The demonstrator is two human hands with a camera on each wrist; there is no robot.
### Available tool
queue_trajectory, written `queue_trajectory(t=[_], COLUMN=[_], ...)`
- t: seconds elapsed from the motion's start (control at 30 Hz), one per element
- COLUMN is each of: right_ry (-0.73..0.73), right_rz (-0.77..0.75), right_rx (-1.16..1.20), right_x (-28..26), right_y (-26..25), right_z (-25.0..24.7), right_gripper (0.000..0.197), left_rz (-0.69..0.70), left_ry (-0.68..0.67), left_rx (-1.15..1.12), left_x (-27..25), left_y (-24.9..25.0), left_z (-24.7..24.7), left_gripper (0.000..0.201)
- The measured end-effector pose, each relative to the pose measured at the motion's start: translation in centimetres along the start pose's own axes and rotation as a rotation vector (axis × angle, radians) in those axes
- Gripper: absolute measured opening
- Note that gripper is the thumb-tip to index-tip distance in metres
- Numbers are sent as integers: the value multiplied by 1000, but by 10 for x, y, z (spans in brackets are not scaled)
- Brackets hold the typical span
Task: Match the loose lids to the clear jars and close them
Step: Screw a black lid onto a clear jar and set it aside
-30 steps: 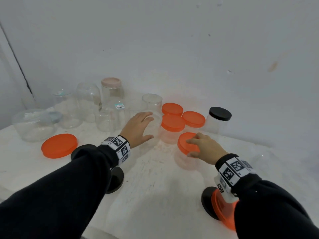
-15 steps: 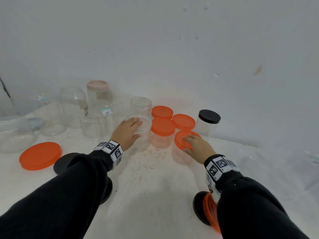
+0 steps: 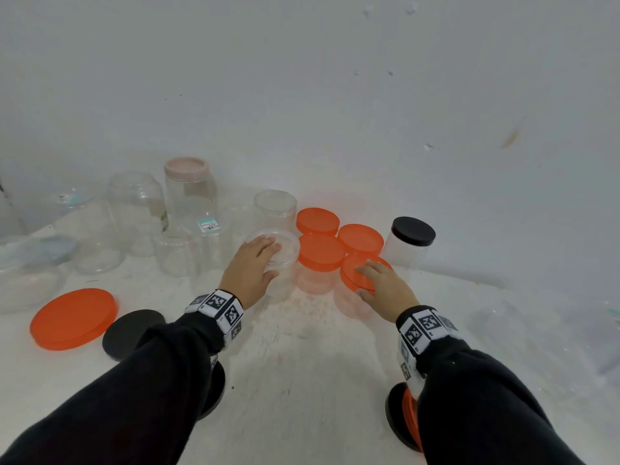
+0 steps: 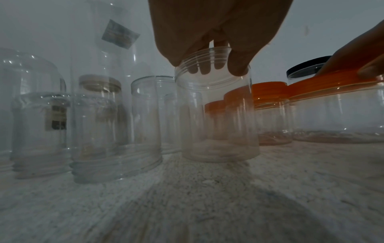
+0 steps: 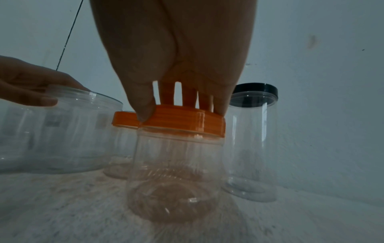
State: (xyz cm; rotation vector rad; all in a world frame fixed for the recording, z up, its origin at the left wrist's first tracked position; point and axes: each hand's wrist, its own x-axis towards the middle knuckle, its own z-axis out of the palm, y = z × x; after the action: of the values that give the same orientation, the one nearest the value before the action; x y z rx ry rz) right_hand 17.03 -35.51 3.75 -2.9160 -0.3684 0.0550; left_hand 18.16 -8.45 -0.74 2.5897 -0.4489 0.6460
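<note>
Left hand (image 3: 250, 270) now down over the open-mouthed clear plastic jar (image 3: 280, 263), fingertips (image 4: 239, 69) hooked over its threaded rim and thumb against the outside wall; a second earlier still short of that rim with fingers spread, half a second ago just arriving. Jar upright on the white bench (image 3: 302, 380), toward the back edge, just left of the cluster of orange-lidded jars.

Right hand (image 3: 385, 286) gripping the round orange plastic lid (image 3: 360, 273) from above, thumb (image 5: 143, 105) on one side of the ribbed skirt and fingers across the top and far side, same hold as in both earlier frames. Lid seated on its small clear jar (image 5: 176, 172), looking slightly tilted; whether fully screwed down, cannot tell.

Behind, three more orange-lidded jars (image 3: 322, 251) touching one another, and a black-lidded clear jar (image 3: 411, 241) just right of them near the wall. At the back left, several clear lidless jars (image 3: 134, 213) and a tall jar with a pale pink lid (image 3: 188, 193).

Toward the front left edge, a large loose orange lid (image 3: 72, 318) lying flat with a loose black lid (image 3: 129, 332) touching its right side, both placed as before. Further black and orange lids (image 3: 402, 421) half hidden under the right sleeve at the front edge
</note>
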Motion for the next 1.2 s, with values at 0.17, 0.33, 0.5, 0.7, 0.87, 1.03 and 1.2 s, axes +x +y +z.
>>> queue_trajectory(t=[0.17, 0.33, 0.5, 0.7, 0.87, 1.03, 1.2], right_ry=[-45, 191, 196, 183, 126, 69, 20], right_rz=[71, 169, 330, 532, 564, 540, 548], right_rx=[72, 187, 120, -7, -149, -158, -176], right_x=[-9, -51, -93, -132, -148, -150, -147], right_y=[-1, 7, 42, 109, 146, 170, 182], right_z=[-10, -26, -41, -40, -35, -31, -30], right_gripper=[58, 46, 47, 57, 70, 76, 82], left_rz=[16, 8, -3, -24, -95, -122, 144], left_ry=[10, -29, -83, -80, -115, 6, -37], left_rx=[-8, 10, 53, 76, 110, 137, -55], left_x=[0, 1, 4, 6, 10, 2, -1], left_y=[3, 3, 3, 7, 16, 51, 142], left_z=[-4, -3, -6, -7, -8, -3, 20], left_gripper=[50, 49, 50, 49, 51, 49, 43])
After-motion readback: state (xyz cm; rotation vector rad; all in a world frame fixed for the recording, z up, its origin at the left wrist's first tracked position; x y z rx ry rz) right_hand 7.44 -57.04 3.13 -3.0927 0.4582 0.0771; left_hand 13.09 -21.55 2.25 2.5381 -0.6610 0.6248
